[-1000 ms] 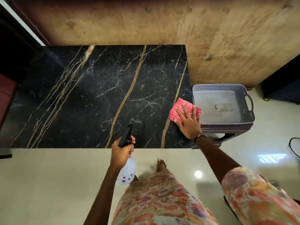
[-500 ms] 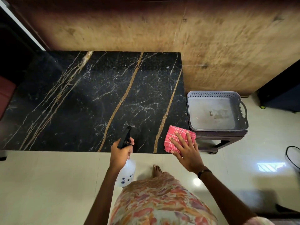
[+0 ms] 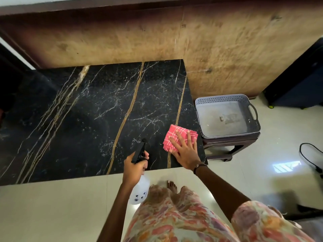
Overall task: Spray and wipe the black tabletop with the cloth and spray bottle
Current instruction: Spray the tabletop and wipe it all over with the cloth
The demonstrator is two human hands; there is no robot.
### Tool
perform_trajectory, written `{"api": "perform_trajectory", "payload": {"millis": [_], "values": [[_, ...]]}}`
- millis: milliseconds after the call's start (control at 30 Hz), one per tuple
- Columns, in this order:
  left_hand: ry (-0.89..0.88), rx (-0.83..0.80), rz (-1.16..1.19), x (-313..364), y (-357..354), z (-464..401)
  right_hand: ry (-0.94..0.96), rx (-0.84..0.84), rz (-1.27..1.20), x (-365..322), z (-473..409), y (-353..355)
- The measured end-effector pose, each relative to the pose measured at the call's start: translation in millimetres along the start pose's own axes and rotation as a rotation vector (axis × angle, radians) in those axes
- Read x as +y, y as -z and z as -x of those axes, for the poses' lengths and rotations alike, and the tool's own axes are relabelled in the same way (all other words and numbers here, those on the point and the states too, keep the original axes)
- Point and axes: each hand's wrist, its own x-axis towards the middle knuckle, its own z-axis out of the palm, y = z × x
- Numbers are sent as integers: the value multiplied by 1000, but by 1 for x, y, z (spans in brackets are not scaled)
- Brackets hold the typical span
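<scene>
The black marble tabletop [image 3: 97,119] with gold veins fills the left and middle of the view. A folded red checked cloth [image 3: 172,135] lies near its front right corner, and my right hand [image 3: 185,151] presses flat on it with fingers spread. My left hand [image 3: 133,167] grips a white spray bottle [image 3: 139,193] by its black trigger head [image 3: 139,151], held over the table's front edge with the nozzle pointing across the top. The bottle body hangs below the edge.
A grey plastic basket [image 3: 251,110] sits on a dark stool [image 3: 227,145] just right of the table. A plywood wall [image 3: 174,41] backs the table. A black cable [image 3: 311,158] lies on the pale tiled floor at right; dark furniture [image 3: 300,81] stands far right.
My right hand has slid the cloth from the table's right edge toward the front edge, then a little back onto the top. The left hand with the bottle has stayed at the front edge.
</scene>
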Motion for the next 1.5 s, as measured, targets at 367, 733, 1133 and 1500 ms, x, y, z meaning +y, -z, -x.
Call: {"api": "perform_trajectory", "payload": {"millis": [367, 733, 1133, 1500], "values": [[-47, -157, -91, 25, -2, -16, 83, -17, 94, 50, 62, -5], [-150, -226, -258, 68, -81, -29, -77, -49, -268, 67, 40, -15], [-132, -25, -279, 86, -175, -56, -95, -75, -800, 92, 62, -10], [-100, 164, -315, 115, -230, -88, -28, 144, -925, 129, -114, 27]]}}
